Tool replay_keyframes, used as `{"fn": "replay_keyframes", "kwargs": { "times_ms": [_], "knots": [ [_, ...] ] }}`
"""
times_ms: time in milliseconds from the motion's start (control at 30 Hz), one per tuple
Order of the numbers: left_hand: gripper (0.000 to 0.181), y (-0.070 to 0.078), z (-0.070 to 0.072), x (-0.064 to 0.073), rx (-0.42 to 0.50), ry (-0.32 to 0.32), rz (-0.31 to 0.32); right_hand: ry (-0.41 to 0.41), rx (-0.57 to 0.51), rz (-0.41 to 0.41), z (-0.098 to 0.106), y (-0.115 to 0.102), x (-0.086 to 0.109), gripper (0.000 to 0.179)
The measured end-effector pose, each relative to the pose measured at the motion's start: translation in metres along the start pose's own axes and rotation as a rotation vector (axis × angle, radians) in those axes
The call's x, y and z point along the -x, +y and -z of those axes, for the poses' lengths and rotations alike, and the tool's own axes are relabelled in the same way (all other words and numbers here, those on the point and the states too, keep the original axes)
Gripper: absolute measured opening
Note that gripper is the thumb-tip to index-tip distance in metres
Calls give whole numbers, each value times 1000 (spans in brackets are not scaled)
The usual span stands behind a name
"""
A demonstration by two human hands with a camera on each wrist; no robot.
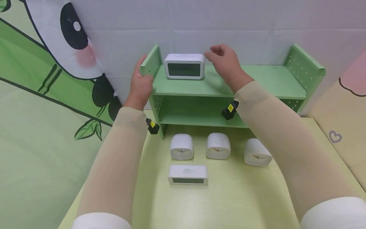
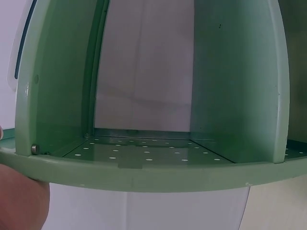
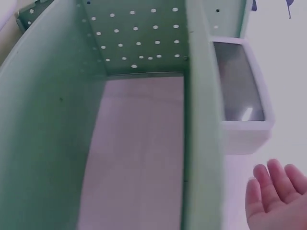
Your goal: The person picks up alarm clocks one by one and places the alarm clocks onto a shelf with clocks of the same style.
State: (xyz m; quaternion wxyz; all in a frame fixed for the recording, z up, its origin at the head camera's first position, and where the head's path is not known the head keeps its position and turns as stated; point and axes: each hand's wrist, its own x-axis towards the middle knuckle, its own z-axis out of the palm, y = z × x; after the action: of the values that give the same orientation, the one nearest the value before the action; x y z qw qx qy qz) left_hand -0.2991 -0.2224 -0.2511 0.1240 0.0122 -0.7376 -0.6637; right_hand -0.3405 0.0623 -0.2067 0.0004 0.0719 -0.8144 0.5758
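White digital clock (image 1: 184,66), dark screen facing near side. Stands on top board of green shelf (image 1: 275,79), toward left end, long axis running left to right. Lies just left of right hand (image 1: 226,63), nearer of two: fingers loosely bent, holding nothing, slight gap to clock. Shelf gripped at left side panel (image 1: 155,62) by left hand (image 1: 140,86). Below, on pale yellow table (image 1: 234,197): three white dial clocks (image 1: 218,146) in row, second digital clock (image 1: 187,175) nearer. At far side, pale wall covering (image 1: 186,19); cartoon print (image 1: 54,66) at left.

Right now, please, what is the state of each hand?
Left hand: closed, holding the left end of the shelf.
Right hand: open, holding nothing, beside the clock on the shelf.
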Motion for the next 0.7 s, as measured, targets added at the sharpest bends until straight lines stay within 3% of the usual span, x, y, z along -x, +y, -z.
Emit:
{"fn": "replay_keyframes", "kwargs": {
  "times_ms": [233, 500, 700],
  "knots": [
    [79, 1, 1, 0, 0, -5, 1, 51, -23, 130, 5, -6, 24, 41],
    [79, 1, 5, 1, -5, 3, 17, 48, -367, 302, -10, 16, 62, 16],
    [81, 4, 6, 5, -5, -4, 32, -17, -458, 345, -27, 43, 97, 16]
  ]
}}
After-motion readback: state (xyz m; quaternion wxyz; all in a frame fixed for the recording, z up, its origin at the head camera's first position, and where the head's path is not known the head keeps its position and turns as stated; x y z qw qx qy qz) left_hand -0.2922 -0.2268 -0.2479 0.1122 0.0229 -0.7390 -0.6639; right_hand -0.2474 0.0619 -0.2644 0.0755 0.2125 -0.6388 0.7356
